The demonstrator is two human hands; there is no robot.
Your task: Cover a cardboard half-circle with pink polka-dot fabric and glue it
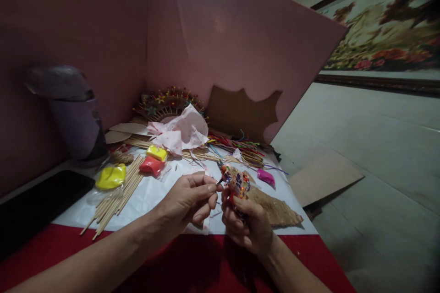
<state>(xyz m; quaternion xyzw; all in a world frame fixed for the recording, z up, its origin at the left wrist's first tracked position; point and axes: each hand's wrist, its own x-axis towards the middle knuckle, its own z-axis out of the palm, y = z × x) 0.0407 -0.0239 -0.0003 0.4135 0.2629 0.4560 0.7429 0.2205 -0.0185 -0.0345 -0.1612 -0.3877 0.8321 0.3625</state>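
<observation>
Over the front of the white sheet, my right hand (248,222) is wrapped round a small colourful patterned figure (237,182) with orange and purple patches. My left hand (195,198) is just left of it, thumb and forefinger pinched at a small dark pointed piece by the figure's left side. Whether that piece is joined to the figure is too small to tell. Behind my right hand lies a torn piece of brown cardboard (275,208). A magenta packet (266,176) rests beyond the figure.
Thin wooden sticks (127,187), yellow clay (111,176) and a red packet (152,165) lie left. A black phone-like slab (48,203) and purple container (77,123) stand further left. Pink-spotted cloth (182,130), coloured strands (240,144) and a brown cutout (240,110) are behind.
</observation>
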